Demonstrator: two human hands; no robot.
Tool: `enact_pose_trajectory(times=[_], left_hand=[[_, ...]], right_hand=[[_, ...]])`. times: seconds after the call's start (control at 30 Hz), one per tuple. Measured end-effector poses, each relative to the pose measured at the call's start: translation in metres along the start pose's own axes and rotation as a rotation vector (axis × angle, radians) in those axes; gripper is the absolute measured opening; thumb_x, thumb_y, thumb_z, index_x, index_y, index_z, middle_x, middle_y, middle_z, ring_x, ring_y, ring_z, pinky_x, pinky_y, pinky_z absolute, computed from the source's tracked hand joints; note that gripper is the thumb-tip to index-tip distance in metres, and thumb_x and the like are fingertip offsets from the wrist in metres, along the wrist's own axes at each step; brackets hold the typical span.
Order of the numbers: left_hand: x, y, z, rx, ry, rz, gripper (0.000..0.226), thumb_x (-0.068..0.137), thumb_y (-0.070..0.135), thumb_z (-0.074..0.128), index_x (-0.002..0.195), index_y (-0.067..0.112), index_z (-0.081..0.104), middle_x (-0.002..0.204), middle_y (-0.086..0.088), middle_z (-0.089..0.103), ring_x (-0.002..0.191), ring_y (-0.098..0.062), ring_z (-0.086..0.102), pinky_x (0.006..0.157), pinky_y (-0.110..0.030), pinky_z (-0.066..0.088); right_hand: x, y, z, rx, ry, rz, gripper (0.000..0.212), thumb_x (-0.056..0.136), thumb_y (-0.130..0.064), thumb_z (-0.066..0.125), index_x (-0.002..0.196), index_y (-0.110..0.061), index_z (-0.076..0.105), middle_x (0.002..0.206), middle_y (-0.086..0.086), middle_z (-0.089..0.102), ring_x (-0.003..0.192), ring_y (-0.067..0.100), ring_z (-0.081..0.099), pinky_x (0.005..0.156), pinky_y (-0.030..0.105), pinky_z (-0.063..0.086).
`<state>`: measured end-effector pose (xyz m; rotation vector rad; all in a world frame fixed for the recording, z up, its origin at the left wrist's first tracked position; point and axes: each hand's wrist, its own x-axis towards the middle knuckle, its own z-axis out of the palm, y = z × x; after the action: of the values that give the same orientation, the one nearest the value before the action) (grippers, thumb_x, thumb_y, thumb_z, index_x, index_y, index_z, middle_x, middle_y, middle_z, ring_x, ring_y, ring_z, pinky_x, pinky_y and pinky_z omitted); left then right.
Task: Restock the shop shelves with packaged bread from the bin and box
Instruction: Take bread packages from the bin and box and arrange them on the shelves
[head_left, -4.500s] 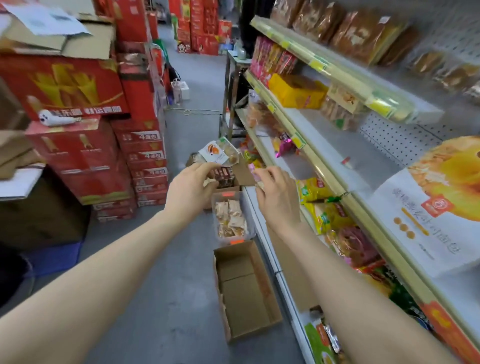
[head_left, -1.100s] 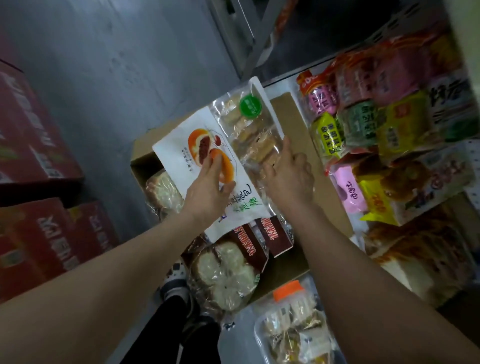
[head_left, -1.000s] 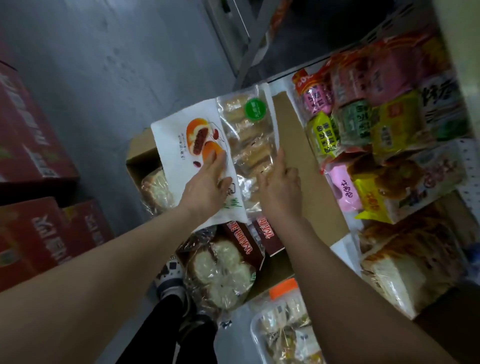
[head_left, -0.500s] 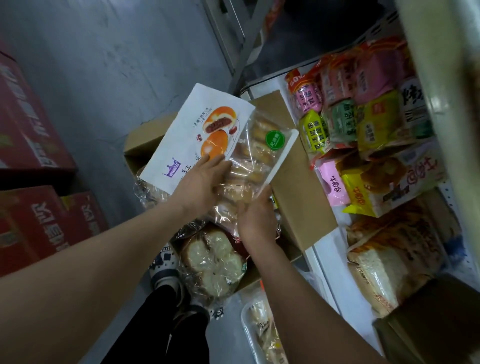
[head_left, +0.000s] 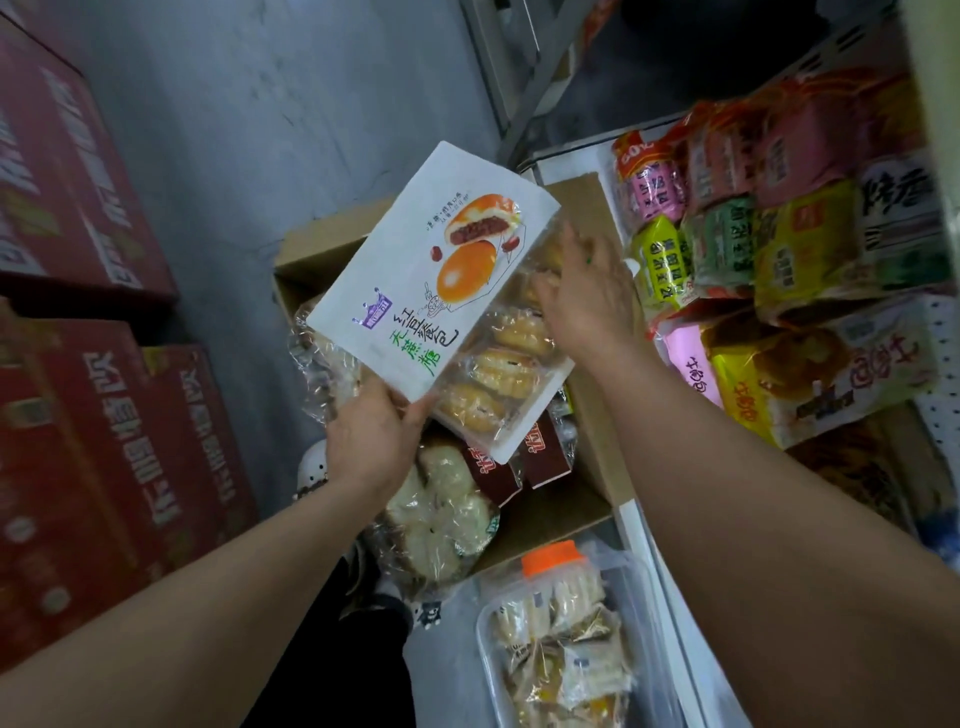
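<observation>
Bread pack (head_left: 441, 312), white-fronted with a clear window, hung tilted above the cardboard box (head_left: 589, 447). My left hand (head_left: 371, 441) pinched its near corner. My right hand (head_left: 587, 301) was spread at its far edge, too blurred to tell contact. The pack hid most of the box; a bag of round buns (head_left: 441, 509) showed beneath. Shelf packets (head_left: 779, 260) crowded right of the box, and a clear bin (head_left: 641, 597) nearer me was cut off.
</observation>
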<state>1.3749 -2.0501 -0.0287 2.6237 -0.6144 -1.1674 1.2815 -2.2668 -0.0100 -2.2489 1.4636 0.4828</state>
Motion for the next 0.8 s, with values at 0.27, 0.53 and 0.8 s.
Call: enact_pose_trajectory(times=[0.27, 0.53, 0.8], left_hand=[[0.009, 0.017, 0.008, -0.768, -0.168, -0.424, 0.025, 0.085, 0.018, 0.074, 0.075, 0.006, 0.055, 0.076, -0.013, 0.072, 0.076, -0.027, 0.073, 0.077, -0.045, 0.060], [0.013, 0.017, 0.003, -0.866, -0.140, -0.433, 0.020, 0.093, 0.014, 0.064, 0.102, -0.002, 0.056, 0.097, -0.017, 0.068, 0.084, -0.027, 0.071, 0.072, -0.036, 0.061], [-0.002, 0.029, -0.005, -0.656, -0.125, -0.270, 0.033, 0.093, 0.012, 0.061, 0.121, 0.027, 0.053, 0.093, -0.002, 0.064, 0.079, -0.025, 0.067, 0.072, -0.049, 0.060]], right_hand=[[0.007, 0.023, 0.007, -0.018, -0.024, 0.055, 0.075, 0.099, -0.048, 0.047, 0.158, -0.025, 0.007, 0.165, 0.011, 0.003, 0.151, 0.031, 0.002, 0.120, 0.048, 0.011], [-0.002, 0.032, 0.011, 0.060, 0.067, 0.167, 0.074, 0.096, -0.050, 0.049, 0.155, -0.016, 0.019, 0.155, 0.024, 0.025, 0.145, 0.037, 0.021, 0.118, 0.046, 0.015], [-0.078, 0.085, 0.030, 0.220, 0.019, 0.521, 0.075, 0.088, -0.046, 0.066, 0.142, -0.004, 0.037, 0.144, 0.019, 0.043, 0.133, 0.034, 0.041, 0.103, 0.039, 0.037]])
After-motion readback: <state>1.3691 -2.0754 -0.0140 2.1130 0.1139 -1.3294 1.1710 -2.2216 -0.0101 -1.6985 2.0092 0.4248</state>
